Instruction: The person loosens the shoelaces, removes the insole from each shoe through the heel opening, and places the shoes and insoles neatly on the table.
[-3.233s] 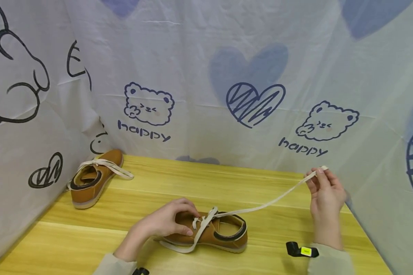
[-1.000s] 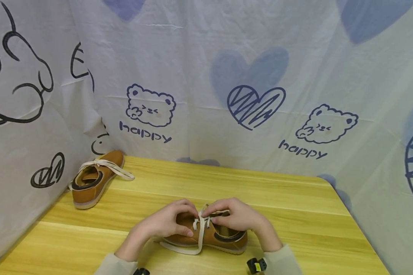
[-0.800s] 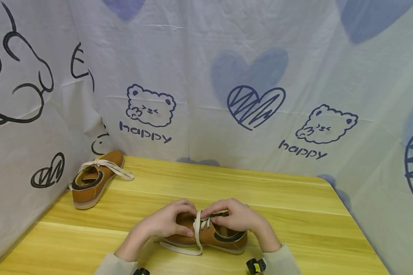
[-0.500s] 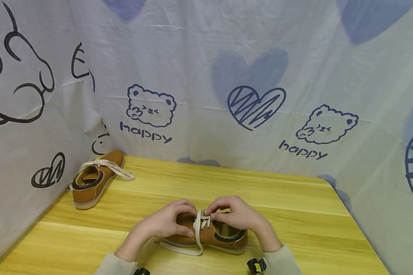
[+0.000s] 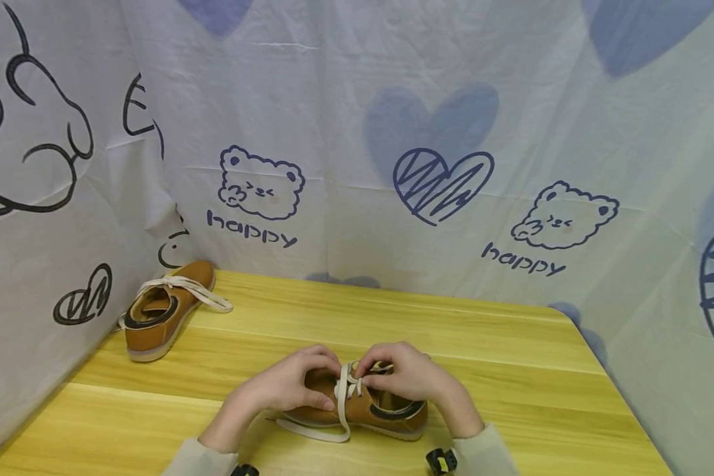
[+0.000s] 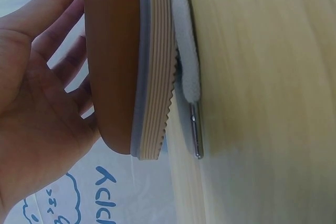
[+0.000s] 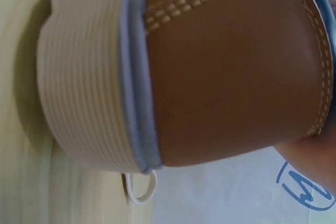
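Note:
A brown leather shoe (image 5: 363, 411) stands on the table in the head view, toe to the left. My left hand (image 5: 291, 380) grips its toe end, thumb on the near side and fingers reaching over the far side. Over the opening, my right hand (image 5: 407, 373) pinches the off-white shoelace at the top of the lacing with thumb and index finger. One lace end (image 5: 344, 403) hangs down the near side and lies on the wood; its metal tip (image 6: 195, 132) shows in the left wrist view. The heel (image 7: 231, 77) fills the right wrist view, with a lace loop (image 7: 154, 187) beyond it.
A second brown shoe (image 5: 151, 334) with a tied lace bow (image 5: 172, 283) stands at the back left against the printed cloth wall (image 5: 345, 211). Cloth also encloses the table (image 5: 512, 370) on the left and right.
The right hand, earlier far right with one lace end drawn out, has come back to the lacing. Its fingers shift slightly there. The near lace strand moved toward the toe; the left hand stays put.

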`<state>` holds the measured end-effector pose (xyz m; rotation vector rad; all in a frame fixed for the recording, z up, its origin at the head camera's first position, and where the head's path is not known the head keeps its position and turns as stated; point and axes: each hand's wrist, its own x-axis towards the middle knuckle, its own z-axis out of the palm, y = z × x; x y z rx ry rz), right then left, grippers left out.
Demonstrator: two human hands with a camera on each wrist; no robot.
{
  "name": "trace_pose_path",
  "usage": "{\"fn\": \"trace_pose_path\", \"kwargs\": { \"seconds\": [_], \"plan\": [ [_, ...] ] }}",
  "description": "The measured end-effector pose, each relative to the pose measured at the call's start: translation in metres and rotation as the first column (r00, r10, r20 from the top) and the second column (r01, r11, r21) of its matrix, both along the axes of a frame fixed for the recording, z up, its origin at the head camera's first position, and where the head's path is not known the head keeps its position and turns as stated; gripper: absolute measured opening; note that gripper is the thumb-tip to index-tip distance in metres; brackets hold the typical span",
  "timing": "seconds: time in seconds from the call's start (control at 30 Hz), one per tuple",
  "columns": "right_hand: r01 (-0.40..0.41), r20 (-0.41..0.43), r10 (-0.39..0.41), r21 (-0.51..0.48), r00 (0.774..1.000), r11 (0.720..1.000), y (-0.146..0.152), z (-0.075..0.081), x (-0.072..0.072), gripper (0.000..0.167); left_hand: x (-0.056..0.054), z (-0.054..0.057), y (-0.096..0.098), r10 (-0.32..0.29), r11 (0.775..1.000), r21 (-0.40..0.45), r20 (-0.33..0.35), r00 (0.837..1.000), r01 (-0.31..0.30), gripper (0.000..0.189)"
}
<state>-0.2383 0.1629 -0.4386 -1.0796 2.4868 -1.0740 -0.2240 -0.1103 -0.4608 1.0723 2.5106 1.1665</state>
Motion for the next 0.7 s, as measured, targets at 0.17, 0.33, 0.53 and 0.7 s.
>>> {"fn": "trace_pose_path", "kwargs": {
  "seconds": [0.17, 0.33, 0.53, 0.7],
  "plan": [
    [0.004, -0.014, -0.004, -0.008, 1.0, 1.0, -0.0022, -0.0005, 0.0009, 0.009, 0.0005, 0.0005, -0.0002, 0.0, 1.0, -0.001, -0.01, 1.0, 0.0, 0.037],
    [0.004, -0.01, -0.005, -0.058, 1.0, 0.998, -0.0017, -0.0022, 0.0007, 0.006, 0.0019, 0.0014, -0.0007, -0.001, 1.0, 0.003, -0.009, 1.0, 0.001, 0.037],
    [-0.001, 0.001, 0.001, -0.124, 1.0, 0.992, -0.0005, -0.0024, 0.0007, 0.007, 0.0015, 0.0011, -0.0013, -0.002, 1.0, 0.007, -0.007, 1.0, 0.002, 0.037],
    [-0.002, 0.001, 0.002, -0.153, 1.0, 0.988, -0.0016, -0.0034, 0.0005, 0.007, 0.001, 0.0008, -0.0007, 0.005, 1.0, 0.001, 0.001, 1.0, -0.005, 0.037]
  ]
}}
